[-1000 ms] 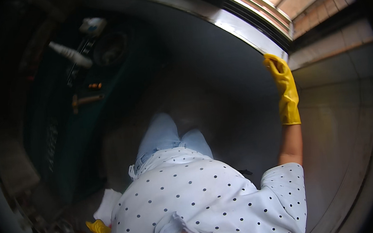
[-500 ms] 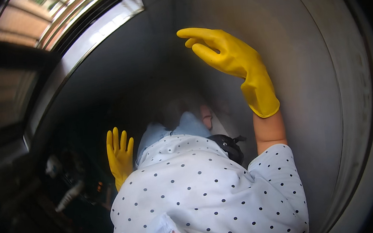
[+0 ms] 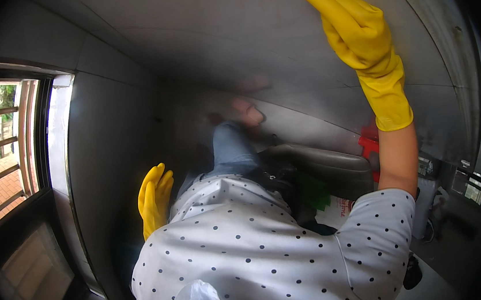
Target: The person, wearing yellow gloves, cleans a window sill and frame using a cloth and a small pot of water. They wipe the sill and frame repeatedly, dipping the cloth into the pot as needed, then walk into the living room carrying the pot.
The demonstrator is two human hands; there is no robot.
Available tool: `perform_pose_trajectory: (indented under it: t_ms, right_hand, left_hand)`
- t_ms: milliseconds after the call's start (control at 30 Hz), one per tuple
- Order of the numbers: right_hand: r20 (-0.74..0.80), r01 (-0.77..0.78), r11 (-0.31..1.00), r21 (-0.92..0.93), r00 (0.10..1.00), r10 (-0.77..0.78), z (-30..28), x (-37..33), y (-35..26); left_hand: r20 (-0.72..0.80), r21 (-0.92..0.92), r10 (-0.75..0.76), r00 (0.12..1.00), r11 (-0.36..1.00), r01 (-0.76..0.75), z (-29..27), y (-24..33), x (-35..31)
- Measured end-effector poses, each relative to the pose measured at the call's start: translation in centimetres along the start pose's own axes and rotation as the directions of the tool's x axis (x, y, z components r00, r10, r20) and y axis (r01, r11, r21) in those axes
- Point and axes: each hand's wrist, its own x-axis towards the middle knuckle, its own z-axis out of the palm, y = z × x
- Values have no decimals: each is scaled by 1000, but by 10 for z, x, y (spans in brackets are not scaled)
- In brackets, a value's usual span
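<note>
Both my hands wear yellow rubber gloves. My right hand (image 3: 360,37) is raised high at the upper right, fingers together and stretched flat against a grey tiled wall (image 3: 230,41); nothing is in it. My left hand (image 3: 154,199) hangs low beside my hip at the left, fingers straight and slightly apart, holding nothing. Below me I see my white dotted shirt (image 3: 262,258) and a blurred leg in blue jeans (image 3: 231,145).
A dark-framed window (image 3: 11,172) with bars fills the left side, opening onto a brick-paved outdoor area. A grey pipe or hose (image 3: 323,162), a red object (image 3: 369,146) and a green-and-white package (image 3: 326,202) lie low at the right.
The view has swung further round: the window has slid to the far left and the wall fills the frame. My right hand stays raised on the wall; my left hand stays low.
</note>
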Motion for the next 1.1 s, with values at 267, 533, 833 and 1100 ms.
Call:
perform_pose_trajectory:
  t_ms: [267,533,833,1100]
  right_hand:
    - [25,-79,997,12,997,78,3,-2,4]
    - [33,-158,986,-60,987,160,-11,25,-29]
    - [35,-158,983,-90,986,161,-6,28,-29]
    - [24,-163,984,-68,986,165,-4,26,-27]
  left_hand:
    - [-62,-46,0,998,999,-3,-42,3,-14]
    - [-19,-136,17,1000,991,-19,-101,-16,3]
    - [6,-153,4,1000,988,-3,-88,-10,-6]
    - [0,-183,186,982,966,-183,-128,-42,-39]
